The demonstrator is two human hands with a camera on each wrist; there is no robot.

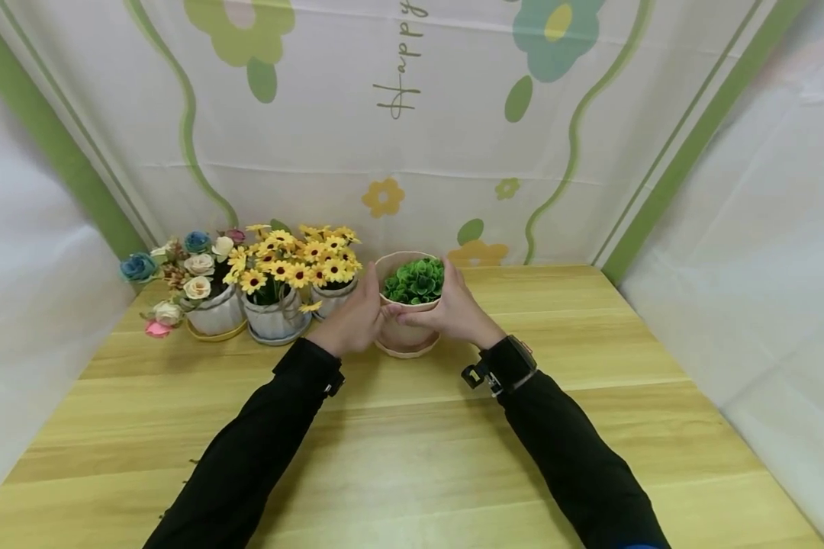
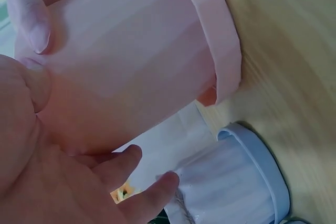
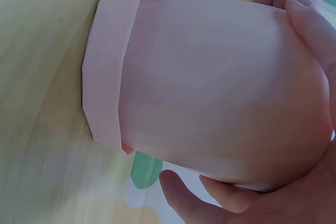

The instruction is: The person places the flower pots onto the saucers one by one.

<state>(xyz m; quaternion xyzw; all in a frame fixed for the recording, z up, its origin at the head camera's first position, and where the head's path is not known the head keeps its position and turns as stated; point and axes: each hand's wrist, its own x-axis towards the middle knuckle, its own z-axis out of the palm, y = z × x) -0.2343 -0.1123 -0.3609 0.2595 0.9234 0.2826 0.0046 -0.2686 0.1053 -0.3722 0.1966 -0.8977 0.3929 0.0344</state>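
Note:
A pale pink flowerpot [image 1: 405, 335] stands on the table in a matching saucer [image 3: 102, 77], with a leafy green plant [image 1: 415, 280] inside its rim. My left hand [image 1: 360, 314] grips the pot from the left, its thumb against the near side by the rim. From the other side my right hand [image 1: 456, 309] holds it, thumb also on the front near the top. Both wrist views show fingers wrapping partway round the pot wall. In the left wrist view, the left fingertips come near a whitish pot [image 2: 220, 182] tied with twine.
To the left stand a pot [image 1: 216, 314] of cream, blue and pink roses and two pots of yellow daisies [image 1: 275, 263], close together. A printed cloth [image 1: 453, 152] hangs behind the wooden table [image 1: 412, 473]; white sheets flank both sides.

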